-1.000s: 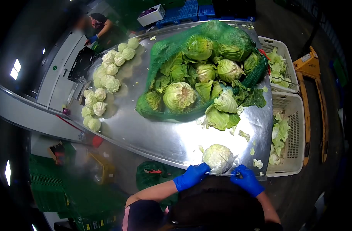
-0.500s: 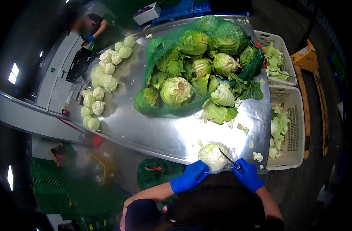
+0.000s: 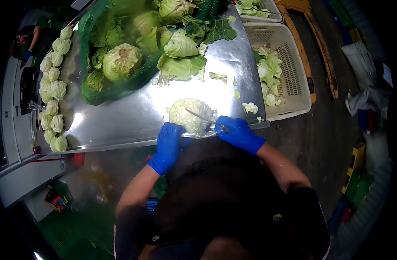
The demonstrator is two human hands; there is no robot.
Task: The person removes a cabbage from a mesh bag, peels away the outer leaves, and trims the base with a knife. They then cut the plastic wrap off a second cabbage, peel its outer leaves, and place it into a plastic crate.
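Note:
A pale, trimmed cabbage (image 3: 183, 112) sits on the metal table at its near edge. My right hand (image 3: 237, 133), in a blue glove, is closed round the handle of a knife (image 3: 199, 115). Its thin dark blade points left across the top of the cabbage. My left hand (image 3: 168, 142), also gloved in blue, is by the near left side of the cabbage with its fingers bent; what they grip is hidden. Clear plastic film (image 3: 203, 134) shows along the table edge between my hands.
A green mesh sack (image 3: 116, 96) of untrimmed cabbages lies across the table (image 3: 120, 119). Trimmed cabbages (image 3: 57, 89) line the left side. A white crate (image 3: 294, 82) with leaves stands right, beside an orange pallet jack (image 3: 318, 56). Another person (image 3: 27, 41) is far left.
The view has swung, so the table and its contents sit further left and higher. My left hand has turned more upright beside the cabbage. The knife stays in my right hand.

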